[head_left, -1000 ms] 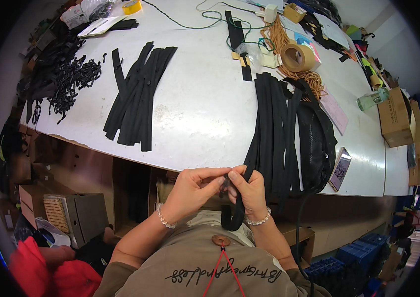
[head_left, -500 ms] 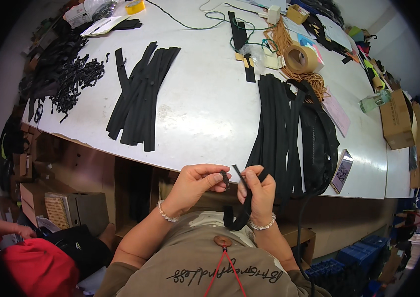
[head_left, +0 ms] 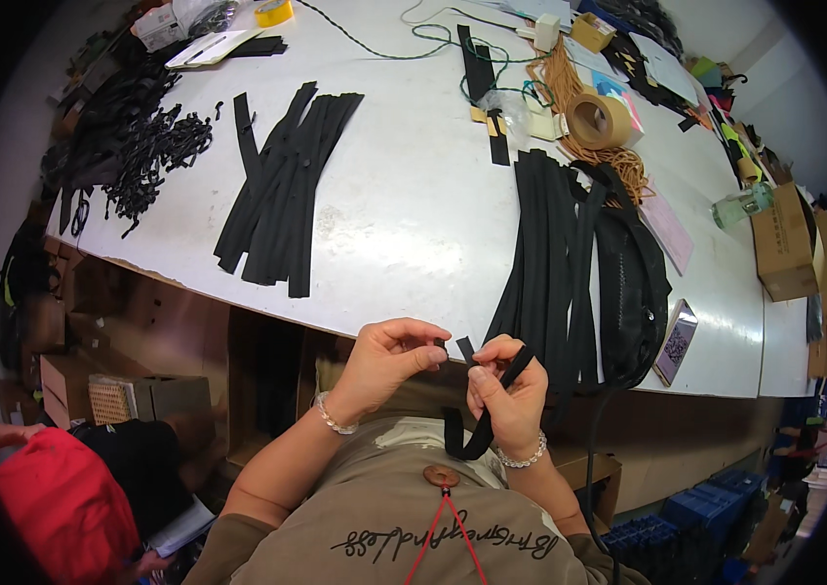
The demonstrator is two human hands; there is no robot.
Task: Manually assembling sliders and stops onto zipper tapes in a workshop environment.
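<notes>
In front of my body, just off the table's near edge, my left hand (head_left: 396, 359) pinches a small dark piece (head_left: 440, 344) between thumb and fingertips. Its exact kind is too small to make out. My right hand (head_left: 513, 388) is closed on a long black fabric strip (head_left: 473, 447). One short end of the strip points up toward my left fingertips, with a gap between. The rest loops down below the hand and back up over the fingers. Beyond my right hand lies a bundle of similar black strips (head_left: 537, 263), hanging over the table edge.
More black strips (head_left: 282, 210) lie crossed on the white table (head_left: 394, 224). A heap of small black parts (head_left: 155, 161) is at left. Right are a black bag (head_left: 633, 292), a phone (head_left: 675, 341) and a tape roll (head_left: 597, 122). A person in red (head_left: 62, 512) is at lower left.
My right hand has turned a little, and the strip's upper end now sits lower. The left fingertips have risen slightly. At lower left, the person in red has shifted.
</notes>
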